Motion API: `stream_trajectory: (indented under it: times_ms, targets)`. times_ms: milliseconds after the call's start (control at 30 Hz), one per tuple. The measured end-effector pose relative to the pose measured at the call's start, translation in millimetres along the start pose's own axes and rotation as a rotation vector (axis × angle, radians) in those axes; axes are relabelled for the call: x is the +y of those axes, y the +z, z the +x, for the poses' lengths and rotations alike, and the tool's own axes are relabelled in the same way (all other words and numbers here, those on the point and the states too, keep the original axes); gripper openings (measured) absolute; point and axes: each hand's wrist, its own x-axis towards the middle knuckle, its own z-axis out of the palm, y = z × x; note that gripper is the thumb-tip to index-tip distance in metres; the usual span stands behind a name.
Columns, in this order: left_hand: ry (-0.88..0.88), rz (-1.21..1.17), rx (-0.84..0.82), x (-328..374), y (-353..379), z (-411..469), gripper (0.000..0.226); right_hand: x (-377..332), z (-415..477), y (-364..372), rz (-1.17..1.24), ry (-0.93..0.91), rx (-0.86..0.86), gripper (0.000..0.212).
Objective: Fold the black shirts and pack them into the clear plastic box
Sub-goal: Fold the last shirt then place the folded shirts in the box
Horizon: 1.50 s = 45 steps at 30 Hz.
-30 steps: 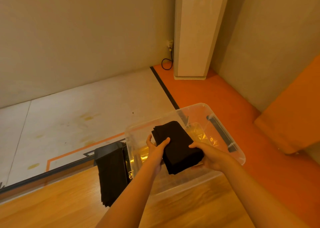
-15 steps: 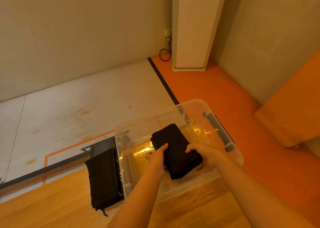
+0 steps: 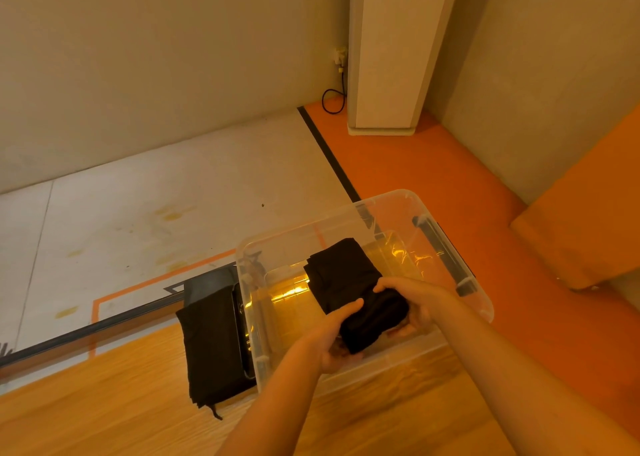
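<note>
Black shirts show in two places. Farthest to the left of both grips, a loose black shirt (image 3: 214, 344) lies on the wooden surface (image 3: 104, 403), just beside the left wall of the clear plastic box (image 3: 346, 227), with its far end hanging over the edge of the surface. A thin cord trails from its near end.

The box sits on the same surface with its lid off, and both grips reach into it from the near side. The left grip (image 3: 332, 337) is clamped on the near end of the folded black shirt (image 3: 349, 275): its thumb lies across the top of the cloth and its fingers curl beneath. Between the two grips the shirt is a thick, narrow bundle that runs away from them toward the far wall of the box, inside the rim. Whether it touches the bottom of the box cannot be told. The right grip (image 3: 415, 299) is clamped on the same end from the other side, with its fingers bent over the top.

Beyond the grips is a pale floor (image 3: 173, 195); to their right is an orange floor (image 3: 433, 178). A white pillar (image 3: 388, 50) stands far beyond them, with a black cable (image 3: 332, 98) at its left foot. An orange block (image 3: 588, 230) is far right.
</note>
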Motion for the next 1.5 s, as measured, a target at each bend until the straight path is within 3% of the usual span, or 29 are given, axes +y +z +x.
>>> stream_trajectory:
  times_ms: [200,400,567,767,1133,1233,1333,1400,1500]
  targets:
    - [-0.008,-0.129,-0.058,3,-11,-1,0.065,-4,2,-1,-0.003,0.002,-0.095,0.064]
    - [-0.009,-0.040,-0.042,6,-16,-2,0.064,-19,11,16,-0.007,-0.020,-0.086,0.074]
    - [-0.012,0.183,-0.014,5,-28,1,0.048,-30,19,30,0.083,-0.129,-0.080,0.063]
    - [0.048,0.258,0.006,7,-33,3,0.067,-40,26,35,0.059,-0.136,-0.105,0.062]
    - [0.036,0.466,0.005,6,-33,3,0.065,-37,36,33,0.039,-0.201,-0.094,0.047]
    - [0.144,0.711,0.155,19,-30,-2,0.071,-36,39,31,0.045,-0.258,-0.102,0.046]
    - [0.435,0.705,0.318,47,-27,3,0.085,-36,43,30,0.059,-0.308,-0.084,0.055]
    - [0.592,0.699,0.343,67,-26,10,0.088,-37,42,30,0.067,-0.327,-0.098,0.050]
    - [0.572,0.605,0.285,87,-28,24,0.091,-38,38,28,0.080,-0.348,-0.143,0.041]
